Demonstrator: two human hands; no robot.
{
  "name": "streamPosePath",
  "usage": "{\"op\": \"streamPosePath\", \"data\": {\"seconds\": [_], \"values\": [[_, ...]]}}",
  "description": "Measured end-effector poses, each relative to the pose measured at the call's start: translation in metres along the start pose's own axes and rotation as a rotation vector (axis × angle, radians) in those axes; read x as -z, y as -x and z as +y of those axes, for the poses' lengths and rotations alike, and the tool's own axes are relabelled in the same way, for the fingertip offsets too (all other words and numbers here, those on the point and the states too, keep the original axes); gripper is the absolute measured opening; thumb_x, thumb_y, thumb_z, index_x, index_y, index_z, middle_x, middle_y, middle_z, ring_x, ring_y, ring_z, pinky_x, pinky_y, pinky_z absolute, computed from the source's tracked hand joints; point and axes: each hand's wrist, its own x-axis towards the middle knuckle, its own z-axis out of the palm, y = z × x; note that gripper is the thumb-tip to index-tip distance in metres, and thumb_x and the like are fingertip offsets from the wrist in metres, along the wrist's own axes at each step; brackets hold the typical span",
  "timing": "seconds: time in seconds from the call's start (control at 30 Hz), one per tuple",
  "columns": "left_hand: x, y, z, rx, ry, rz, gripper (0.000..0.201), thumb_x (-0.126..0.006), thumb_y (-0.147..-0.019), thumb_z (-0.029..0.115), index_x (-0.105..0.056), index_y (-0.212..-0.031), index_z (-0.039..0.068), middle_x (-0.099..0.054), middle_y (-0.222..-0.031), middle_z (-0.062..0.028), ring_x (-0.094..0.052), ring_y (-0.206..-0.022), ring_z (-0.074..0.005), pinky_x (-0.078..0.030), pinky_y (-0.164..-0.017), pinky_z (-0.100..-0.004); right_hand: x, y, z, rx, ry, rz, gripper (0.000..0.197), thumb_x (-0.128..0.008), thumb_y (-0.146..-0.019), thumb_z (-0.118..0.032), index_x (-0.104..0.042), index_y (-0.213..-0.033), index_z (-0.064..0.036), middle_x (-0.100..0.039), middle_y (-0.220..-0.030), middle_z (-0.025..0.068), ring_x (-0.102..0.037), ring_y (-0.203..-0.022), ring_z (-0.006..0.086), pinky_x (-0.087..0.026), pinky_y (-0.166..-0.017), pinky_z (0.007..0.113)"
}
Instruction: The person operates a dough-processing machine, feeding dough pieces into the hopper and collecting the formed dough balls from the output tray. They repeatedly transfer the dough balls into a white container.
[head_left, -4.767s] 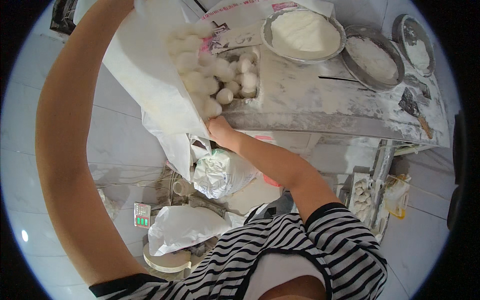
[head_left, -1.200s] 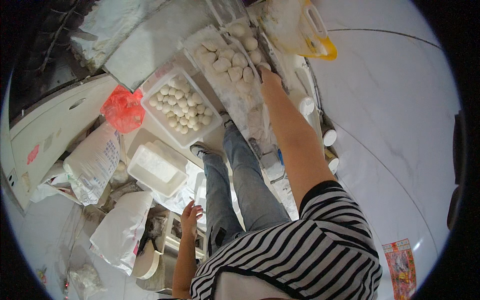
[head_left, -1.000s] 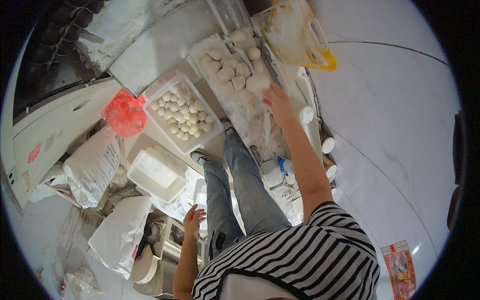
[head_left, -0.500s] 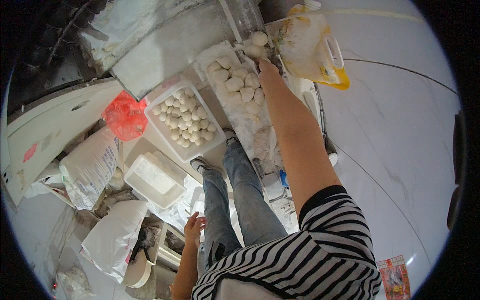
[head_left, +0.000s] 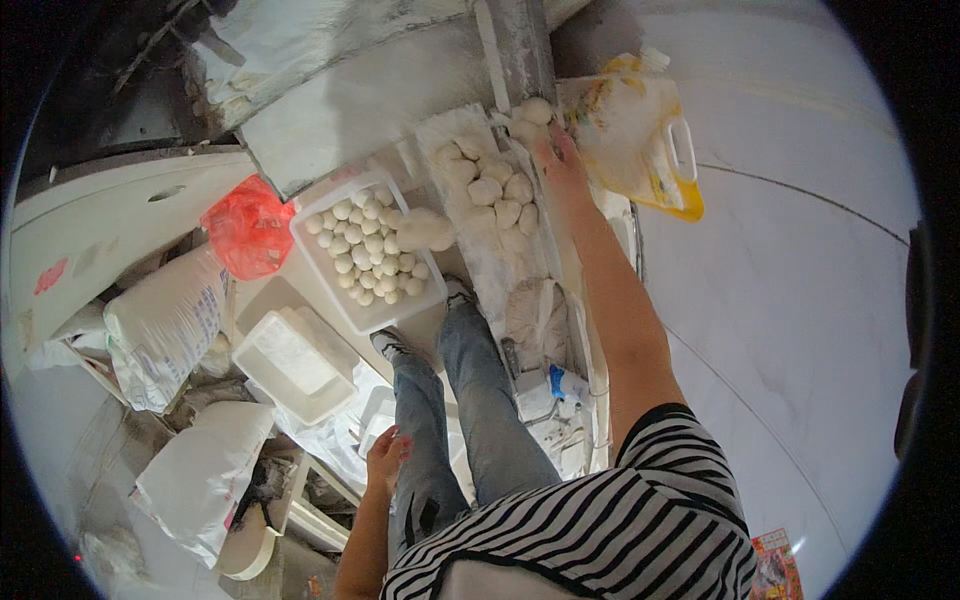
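Observation:
My right hand (head_left: 562, 160) reaches out at the upper middle, fingers apart and somewhat blurred, beside pale dough balls (head_left: 537, 111) at the far end of a floury board (head_left: 452, 131). More floured dough pieces (head_left: 486, 192) lie bunched on that board. A blurred, stretched dough piece (head_left: 425, 231) shows over the right rim of a white plastic bin (head_left: 432, 303); whether it touches anything I cannot tell. Inside the bin sit many small dough balls (head_left: 362, 244). Low beside my leg hangs my left hand (head_left: 386, 455), fingers loosely curled and apart, with nothing visible in it.
A floury metal surface (head_left: 345, 120) stands beyond the bin. Left of the bin are a red plastic bag (head_left: 250, 228), a white tub (head_left: 318, 402) and white sacks (head_left: 165, 325). A yellow-and-clear handled jug (head_left: 640, 140) stands at the upper right. A tied plastic bag (head_left: 537, 318) lies near the board.
A blurred dough piece now appears over the bin's right rim. My right hand has drawn slightly back and right from the far dough balls. My left hand stays low beside my leg.

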Motion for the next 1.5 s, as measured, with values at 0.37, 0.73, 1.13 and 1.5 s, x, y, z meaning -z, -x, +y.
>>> {"op": "streamPosePath", "data": {"seconds": [0.37,0.73,1.13,1.5], "values": [[0.002,-0.006,-0.036,0.063,0.136,0.061,0.039,-0.053,-0.095,0.012,-0.050,-0.133,0.001,-0.064,-0.104,-0.0094,-0.064,-0.090,-0.0175,-0.056,-0.074,-0.0300,-0.046,-0.125,0.023,-0.302,0.116,0.006,0.077,-0.053,-0.093,-0.050,-0.016,-0.153,-0.0180,-0.018,-0.157,0.0111,-0.026,-0.141,0.0299,-0.031,-0.109,0.053],[-0.016,-0.046,-0.051,0.052,0.213,0.011,0.039,-0.046,-0.098,0.015,-0.048,-0.135,0.001,-0.064,-0.108,-0.0111,-0.062,-0.096,-0.0184,-0.054,-0.079,-0.0335,-0.035,-0.090,-0.018,-0.294,0.164,0.026,0.067,-0.056,-0.094,-0.044,-0.030,-0.149,-0.0160,-0.024,-0.155,0.0093,-0.028,-0.140,0.0320,-0.027,-0.110,0.053],[0.021,-0.125,-0.088,-0.052,0.344,0.050,0.041,-0.051,-0.094,0.016,-0.051,-0.133,0.002,-0.065,-0.101,-0.0059,-0.062,-0.088,-0.0136,-0.052,-0.074,-0.0270,-0.153,0.220,0.044,-0.359,-0.488,-0.744,0.044,-0.046,-0.099,-0.032,-0.044,-0.134,-0.0056,-0.049,-0.134,0.0136,-0.052,-0.121,0.0293,-0.047,-0.099,0.047],[0.043,-0.294,-0.088,-0.327,0.073,0.398,0.052,-0.064,-0.086,0.029,-0.055,-0.126,-0.004,-0.066,-0.103,-0.0158,-0.063,-0.095,-0.0246,-0.051,-0.082,-0.0352,-0.291,0.201,0.239,-0.031,0.993,-0.562,0.053,-0.062,-0.090,-0.021,-0.044,-0.134,0.0004,-0.058,-0.118,0.0118,-0.055,-0.108,0.0261,-0.044,-0.094,0.039]]}}
